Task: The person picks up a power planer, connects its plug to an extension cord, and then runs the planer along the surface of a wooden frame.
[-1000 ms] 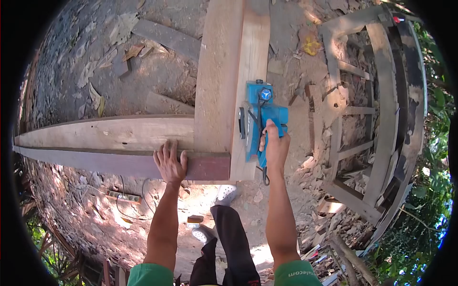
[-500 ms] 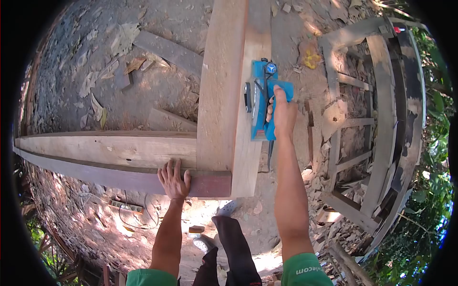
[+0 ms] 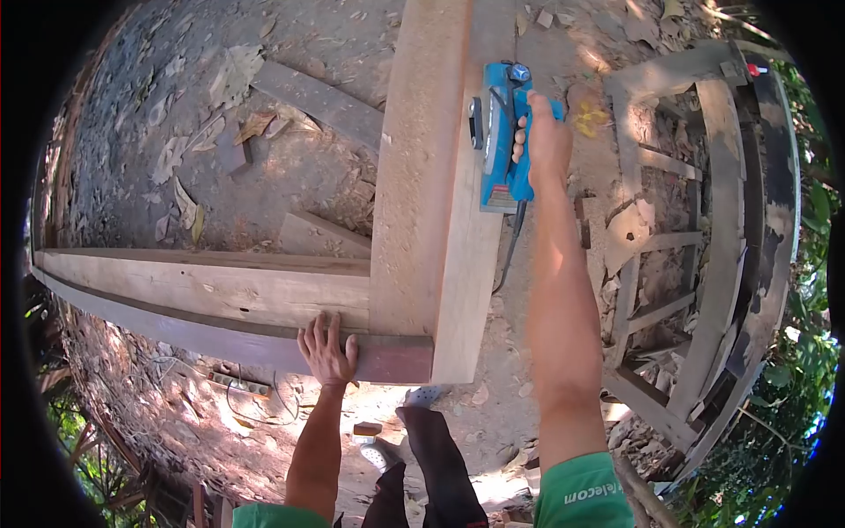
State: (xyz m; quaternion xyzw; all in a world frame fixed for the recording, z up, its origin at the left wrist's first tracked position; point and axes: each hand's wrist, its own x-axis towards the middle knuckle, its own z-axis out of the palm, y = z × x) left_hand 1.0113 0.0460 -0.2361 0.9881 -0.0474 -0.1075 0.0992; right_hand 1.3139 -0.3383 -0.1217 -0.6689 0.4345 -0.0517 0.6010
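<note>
My right hand [image 3: 547,145] is wrapped around the handle of a blue electric planer [image 3: 498,163]. The planer rests on the pale timber edge [image 3: 466,308] of a large wooden frame, and its black cord trails down from the near end. Beside that timber runs a wide board [image 3: 409,185] dusted with shavings. With fingers spread, my left hand [image 3: 327,354] lies on the brown rail [image 3: 394,357] at the frame's near side, its fingertips reaching toward the pale inner rail [image 3: 273,295]. The planer's sole is hidden against the wood.
To the right stands another slatted wooden frame [image 3: 726,229]. Loose planks [image 3: 321,97] and dry leaves lie on the dirt inside the near frame. A power strip [image 3: 238,384] with a cord sits on the ground at lower left, near a small block [image 3: 366,430] by my feet.
My right hand and the planer have slid farther away from me along the timber. My left hand stays on the brown rail, and the view has shifted slightly.
</note>
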